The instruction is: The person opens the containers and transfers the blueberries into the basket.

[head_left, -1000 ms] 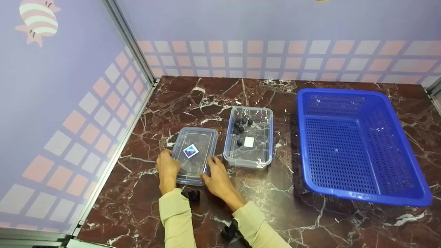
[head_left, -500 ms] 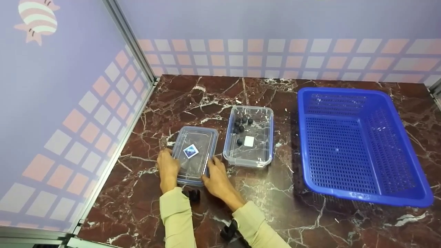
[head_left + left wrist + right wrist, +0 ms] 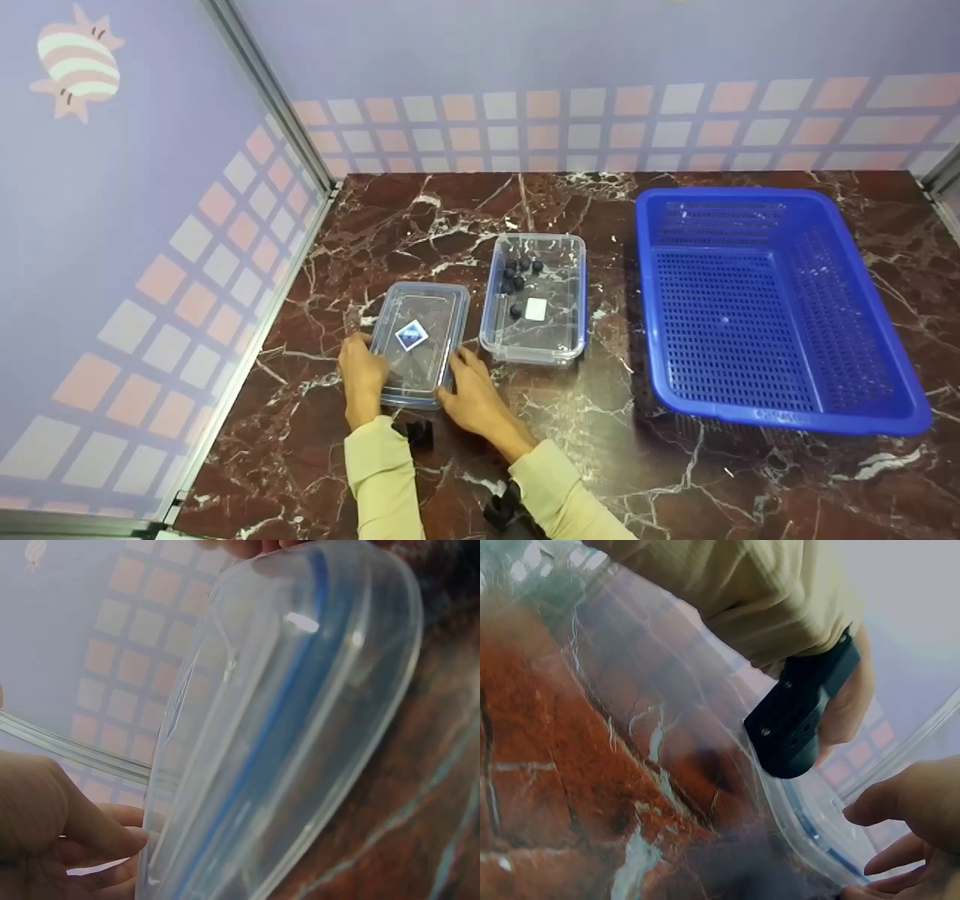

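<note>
A clear plastic food container (image 3: pixel 420 367) with a blue-edged lid and a diamond-shaped label lies on the marble-patterned table, at the left in the head view. My left hand (image 3: pixel 363 379) grips its left side, thumb at the lid's edge. On the opposite side my right hand (image 3: pixel 474 394) holds the lower right edge. The left wrist view shows the side of this food container (image 3: pixel 292 720) up close, with left fingers (image 3: pixel 112 836) against it. In the right wrist view, right fingers (image 3: pixel 900 799) are bent at the lid's edge.
Right of the hands stands an open clear container (image 3: pixel 555 345) with several dark round berry-like balls (image 3: pixel 518 283) and a white square inside. A large blue perforated basket (image 3: pixel 720 322) stands further right. Patterned wall panels (image 3: pixel 180 262) border the table at left and back.
The head view has shifted slightly. Both hands keep the same hold on the lidded container, and nothing on the table has visibly moved.
</note>
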Action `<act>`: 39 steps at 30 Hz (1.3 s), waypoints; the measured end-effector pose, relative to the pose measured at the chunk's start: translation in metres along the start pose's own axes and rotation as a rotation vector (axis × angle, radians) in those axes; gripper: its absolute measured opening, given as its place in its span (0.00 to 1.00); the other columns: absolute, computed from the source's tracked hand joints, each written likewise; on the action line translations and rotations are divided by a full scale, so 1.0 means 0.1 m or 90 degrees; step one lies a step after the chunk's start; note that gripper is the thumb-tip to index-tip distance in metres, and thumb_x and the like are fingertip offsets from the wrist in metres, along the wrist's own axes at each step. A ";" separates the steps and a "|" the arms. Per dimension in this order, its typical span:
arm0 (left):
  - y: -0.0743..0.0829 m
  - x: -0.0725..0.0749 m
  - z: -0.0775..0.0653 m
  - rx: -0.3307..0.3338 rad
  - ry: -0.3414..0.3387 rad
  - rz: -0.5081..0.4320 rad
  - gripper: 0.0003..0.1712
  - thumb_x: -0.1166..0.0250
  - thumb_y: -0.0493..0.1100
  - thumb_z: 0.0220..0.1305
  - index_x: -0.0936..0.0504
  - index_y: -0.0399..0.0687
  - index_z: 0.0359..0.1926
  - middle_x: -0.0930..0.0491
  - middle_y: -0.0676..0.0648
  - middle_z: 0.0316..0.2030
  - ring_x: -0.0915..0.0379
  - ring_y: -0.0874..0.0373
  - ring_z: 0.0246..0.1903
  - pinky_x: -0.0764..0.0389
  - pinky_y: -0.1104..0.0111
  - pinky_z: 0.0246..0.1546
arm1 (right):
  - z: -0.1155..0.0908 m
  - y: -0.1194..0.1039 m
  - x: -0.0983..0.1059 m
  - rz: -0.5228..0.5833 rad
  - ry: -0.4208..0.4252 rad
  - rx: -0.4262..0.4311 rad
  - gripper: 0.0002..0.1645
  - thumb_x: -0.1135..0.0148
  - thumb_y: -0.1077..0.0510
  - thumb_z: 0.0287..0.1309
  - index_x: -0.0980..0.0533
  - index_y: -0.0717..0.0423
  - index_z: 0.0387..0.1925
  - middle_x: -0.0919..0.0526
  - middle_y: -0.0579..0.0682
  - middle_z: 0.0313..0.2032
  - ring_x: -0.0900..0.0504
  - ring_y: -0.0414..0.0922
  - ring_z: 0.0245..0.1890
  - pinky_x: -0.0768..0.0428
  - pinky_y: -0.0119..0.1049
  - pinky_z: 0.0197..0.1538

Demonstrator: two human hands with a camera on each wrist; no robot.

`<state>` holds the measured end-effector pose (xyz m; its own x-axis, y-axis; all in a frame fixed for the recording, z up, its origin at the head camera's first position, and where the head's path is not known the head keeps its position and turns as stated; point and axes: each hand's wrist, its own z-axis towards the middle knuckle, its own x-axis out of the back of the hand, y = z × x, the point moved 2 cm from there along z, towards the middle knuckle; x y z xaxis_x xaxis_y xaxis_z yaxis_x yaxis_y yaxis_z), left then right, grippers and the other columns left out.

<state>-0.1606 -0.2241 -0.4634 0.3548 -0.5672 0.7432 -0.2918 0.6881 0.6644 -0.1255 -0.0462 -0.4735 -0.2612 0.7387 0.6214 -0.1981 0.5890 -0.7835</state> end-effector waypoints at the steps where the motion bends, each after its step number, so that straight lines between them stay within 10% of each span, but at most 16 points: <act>1: 0.00 0.00 -0.01 -0.003 0.002 -0.001 0.19 0.43 0.25 0.44 0.24 0.26 0.42 0.26 0.28 0.43 0.32 0.32 0.47 0.34 0.48 0.52 | -0.01 0.00 0.01 -0.002 0.000 0.003 0.36 0.41 0.57 0.56 0.39 0.71 0.62 0.42 0.64 0.65 0.43 0.59 0.65 0.43 0.49 0.66; 15: 0.31 -0.01 -0.04 -0.047 0.025 -0.077 0.19 0.48 0.28 0.55 0.25 0.32 0.50 0.29 0.32 0.51 0.38 0.36 0.54 0.41 0.51 0.59 | -0.08 -0.25 0.39 0.088 0.091 0.197 0.22 0.38 0.59 0.54 0.26 0.58 0.52 0.22 0.50 0.49 0.23 0.47 0.47 0.25 0.36 0.51; 24: 0.63 0.00 -0.09 -0.144 0.058 -0.143 0.14 0.45 0.30 0.57 0.21 0.34 0.45 0.23 0.36 0.45 0.28 0.42 0.48 0.32 0.54 0.53 | -0.02 -0.18 0.73 0.138 0.118 0.174 0.24 0.40 0.59 0.55 0.28 0.57 0.54 0.24 0.51 0.53 0.25 0.43 0.51 0.26 0.34 0.54; 39: 1.07 -0.52 -0.36 -0.271 -0.110 -0.163 0.18 0.39 0.33 0.57 0.23 0.34 0.50 0.22 0.38 0.45 0.25 0.45 0.45 0.26 0.58 0.50 | 0.24 0.25 1.16 0.089 0.234 0.144 0.23 0.34 0.63 0.49 0.25 0.62 0.50 0.21 0.55 0.48 0.23 0.50 0.48 0.26 0.42 0.54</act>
<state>-0.1783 -0.1047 -0.4337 0.2053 -0.7833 0.5868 0.1853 0.6198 0.7625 -0.1837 0.0462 -0.4216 0.0448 0.8974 0.4390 -0.3968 0.4193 -0.8166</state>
